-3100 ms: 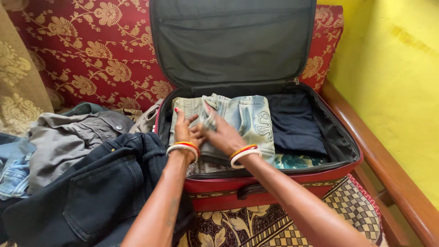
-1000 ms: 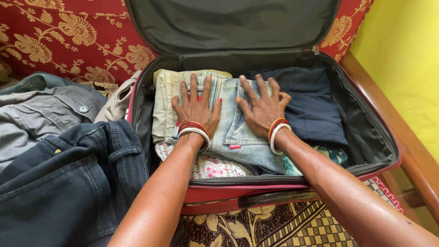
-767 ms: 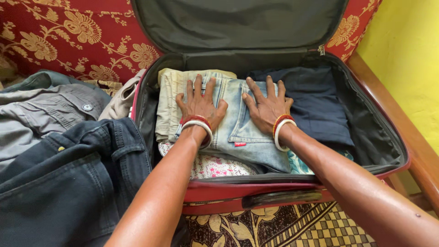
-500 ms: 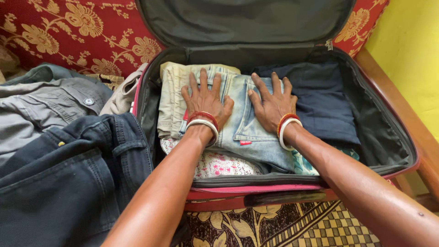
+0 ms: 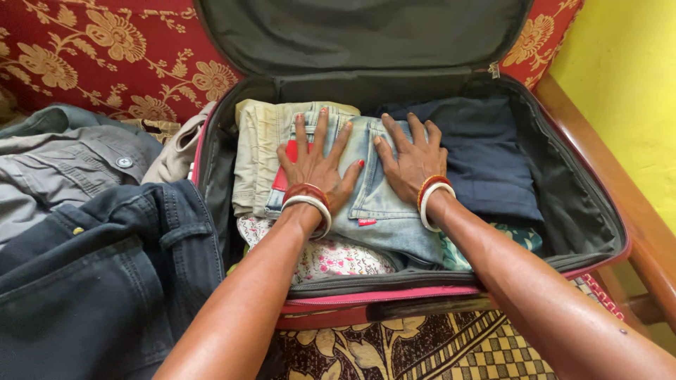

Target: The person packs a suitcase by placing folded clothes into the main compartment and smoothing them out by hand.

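Left hand: the left hand (image 5: 315,167) lies flat with fingers spread, palm pressing the folded light jeans (image 5: 370,204), gripping nothing.
Right hand: the right hand (image 5: 410,163) is flat too, fingers splayed on the same jeans, just beside the left.
Jeans: centre of the frame, on top of the clothes inside the open red suitcase (image 5: 436,299).
Beside them: a dark blue folded garment (image 5: 486,162) to the right, pale khaki trousers (image 5: 255,158) to the left, floral cloth (image 5: 331,257) beneath.
Lower left: dark jeans (image 5: 98,281) lie outside the case, a grey shirt (image 5: 56,176) above them.
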